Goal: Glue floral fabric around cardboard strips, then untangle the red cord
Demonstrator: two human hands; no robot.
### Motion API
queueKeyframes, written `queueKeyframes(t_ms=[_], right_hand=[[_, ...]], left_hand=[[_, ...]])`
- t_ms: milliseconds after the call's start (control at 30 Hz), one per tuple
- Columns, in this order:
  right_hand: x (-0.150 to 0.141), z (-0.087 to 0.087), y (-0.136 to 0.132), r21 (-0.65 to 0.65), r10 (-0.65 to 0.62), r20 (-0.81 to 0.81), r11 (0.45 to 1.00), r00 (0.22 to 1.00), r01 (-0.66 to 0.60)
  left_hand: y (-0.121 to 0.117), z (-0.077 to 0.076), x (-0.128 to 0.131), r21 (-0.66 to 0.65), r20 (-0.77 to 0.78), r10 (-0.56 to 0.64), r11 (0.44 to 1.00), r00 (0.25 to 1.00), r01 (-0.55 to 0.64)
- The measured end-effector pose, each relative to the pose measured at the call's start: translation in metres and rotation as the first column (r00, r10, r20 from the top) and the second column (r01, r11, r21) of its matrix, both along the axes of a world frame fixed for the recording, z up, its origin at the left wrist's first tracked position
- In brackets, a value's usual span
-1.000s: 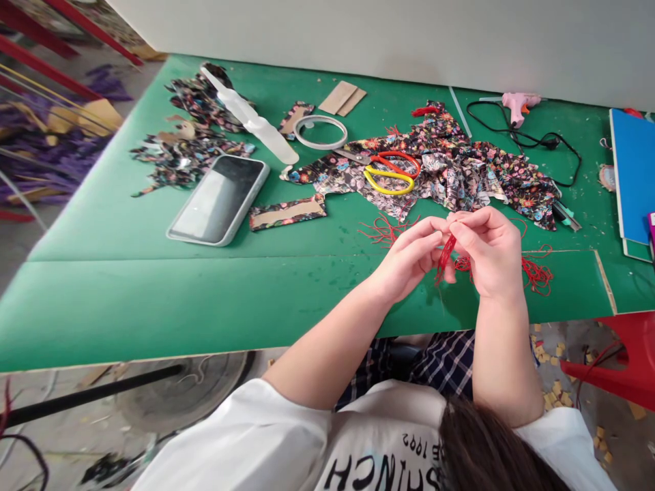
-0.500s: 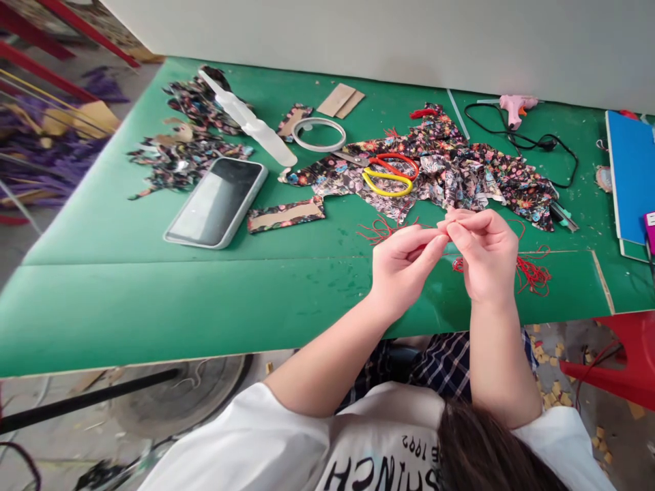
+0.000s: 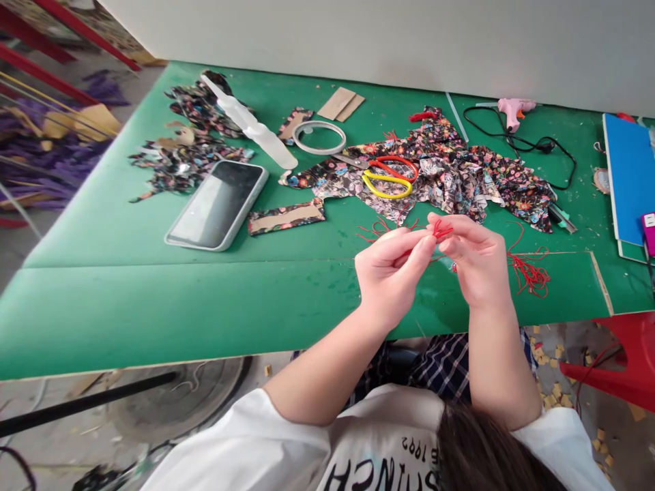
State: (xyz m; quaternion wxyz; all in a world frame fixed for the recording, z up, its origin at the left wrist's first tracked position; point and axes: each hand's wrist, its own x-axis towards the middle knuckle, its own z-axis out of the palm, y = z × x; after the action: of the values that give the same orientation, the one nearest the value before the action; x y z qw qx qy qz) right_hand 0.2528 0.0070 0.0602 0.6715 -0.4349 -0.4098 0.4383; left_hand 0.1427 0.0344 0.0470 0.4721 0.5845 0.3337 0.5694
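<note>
Over the front part of the green table, my left hand (image 3: 391,273) is closed in a pinch on a small bunch of red thread (image 3: 442,232). Its looped strands fan out past the thumb and fingertips. My right hand (image 3: 478,262) curls round the far side of this bunch, thumb below and fingers behind it; its exact hold is partly hidden. More red threads (image 3: 532,274) lie in a tangle right of my hands. Behind them is a crumpled floral cloth (image 3: 450,184), with scissors (image 3: 391,177) with red and yellow handles resting on it.
A phone (image 3: 217,204), a cloth-edged cardboard strip (image 3: 286,217), a tape roll (image 3: 320,138) and a white plastic bottle (image 3: 256,129) lie to the left, near floral scraps (image 3: 189,160). A corded pink glue gun (image 3: 513,112) and a blue board (image 3: 632,181) are at the right.
Both hands have shifted slightly left. The right thumb and fingers have parted from their tight pinch, and the red thread bunch between the hands now shows.
</note>
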Motion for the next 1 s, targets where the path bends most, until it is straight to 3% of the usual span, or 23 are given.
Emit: queueKeyframes(t_ms=[433, 1000], right_hand=[[-0.006, 0.005, -0.001, 0.018, -0.057, -0.071, 0.998, 0.996, 0.059], [-0.004, 0.0, 0.003, 0.094, -0.112, -0.073, 0.988, 0.991, 0.119]], left_hand=[[0.002, -0.001, 0.002, 0.155, -0.068, -0.022, 0.987, 0.997, 0.032], [0.004, -0.009, 0.001, 0.079, -0.033, -0.099, 0.992, 0.995, 0.101]])
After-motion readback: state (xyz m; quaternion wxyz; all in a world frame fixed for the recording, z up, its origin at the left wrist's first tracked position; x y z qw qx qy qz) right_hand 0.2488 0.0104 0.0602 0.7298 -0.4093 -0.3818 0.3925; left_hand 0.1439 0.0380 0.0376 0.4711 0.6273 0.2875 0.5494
